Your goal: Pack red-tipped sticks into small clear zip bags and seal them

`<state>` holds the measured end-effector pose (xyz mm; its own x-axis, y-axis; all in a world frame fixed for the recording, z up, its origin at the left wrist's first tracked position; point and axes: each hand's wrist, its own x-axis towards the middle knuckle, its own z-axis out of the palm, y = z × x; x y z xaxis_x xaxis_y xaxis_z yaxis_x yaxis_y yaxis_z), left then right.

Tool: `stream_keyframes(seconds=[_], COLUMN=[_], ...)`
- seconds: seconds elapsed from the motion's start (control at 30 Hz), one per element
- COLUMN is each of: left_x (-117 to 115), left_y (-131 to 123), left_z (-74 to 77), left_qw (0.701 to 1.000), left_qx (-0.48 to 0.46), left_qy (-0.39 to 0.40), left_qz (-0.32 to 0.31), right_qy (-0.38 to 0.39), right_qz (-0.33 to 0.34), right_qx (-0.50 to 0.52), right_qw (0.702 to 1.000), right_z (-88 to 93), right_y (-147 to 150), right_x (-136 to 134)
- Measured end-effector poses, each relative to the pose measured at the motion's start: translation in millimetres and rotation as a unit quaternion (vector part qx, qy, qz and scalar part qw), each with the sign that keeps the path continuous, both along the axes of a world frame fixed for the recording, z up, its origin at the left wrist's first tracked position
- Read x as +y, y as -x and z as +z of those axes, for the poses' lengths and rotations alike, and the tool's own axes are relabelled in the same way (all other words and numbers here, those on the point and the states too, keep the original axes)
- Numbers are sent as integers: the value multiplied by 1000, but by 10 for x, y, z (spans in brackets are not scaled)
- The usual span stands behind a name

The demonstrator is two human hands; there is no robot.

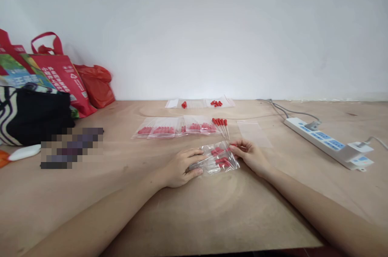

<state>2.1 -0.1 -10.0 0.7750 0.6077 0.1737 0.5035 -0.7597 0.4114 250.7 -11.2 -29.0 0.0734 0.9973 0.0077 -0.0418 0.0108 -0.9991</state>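
A clear plastic bag (212,169) with several red-bulbed droppers (222,162) lies on the table between my hands. My left hand (181,168) is closed around the bag's left end, thumb on the near side and fingers over the far side. At the upper right corner of the bag, my right hand (250,156) pinches a dropper by its red bulb (233,145). This dropper's stem lies across the bag; whether it is inside or on top I cannot tell. Just beyond, several loose droppers (220,123) lie side by side, bulbs away from me.
Filled zip bags (163,127) lie in a row behind my hands, with a flat clear bag (253,132) on their right. Farther back are bags with red bulbs (216,103). A power strip (329,142) stands right; shopping bags (65,77) and a blurred item (72,148) are left.
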Motion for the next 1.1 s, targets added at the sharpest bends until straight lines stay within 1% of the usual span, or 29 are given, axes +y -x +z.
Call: stream_keyframes(seconds=[0.1, 0.23, 0.43, 0.6, 0.7, 0.77, 0.87, 0.9, 0.97, 1.1], left_x=[-2, -1, 5, 0, -5, -7, -7, -5, 0, 15], left_y=[-4, -10, -8, -2, -7, -11, -14, -14, -10, 4], left_z=[9, 14, 5, 12, 29, 37, 38, 36, 26, -1], left_qw=[1000, 1000, 1000, 1000, 1000, 1000, 1000, 1000, 1000, 1000], left_qx=[-6, -5, 5, 8, 12, 13, 9, 7, 5, -6], left_qy=[0, 0, 4, 4, 10, 14, 17, 17, 18, 12], left_qz=[-2, 0, 3, 4, 7, 3, 1, 1, -1, -16], right_qy=[13, 6, 14, 22, 28, 28, -1, -9, -13, -3], right_qz=[39, 89, 122, 152, 139, 104, 52, 46, 59, 106], right_qx=[-18, -25, -70, -80, -126, -161, -223, -239, -235, -156], right_qw=[999, 996, 990, 985, 982, 981, 973, 970, 970, 982], right_z=[22, 35, 50, 71, 90, 85, 42, 24, -5, -12], right_y=[9, 35, 29, -1, -4, -4, -9, -12, -17, -14], right_x=[-14, -21, -14, -7, 6, 19, 43, 51, 64, 70])
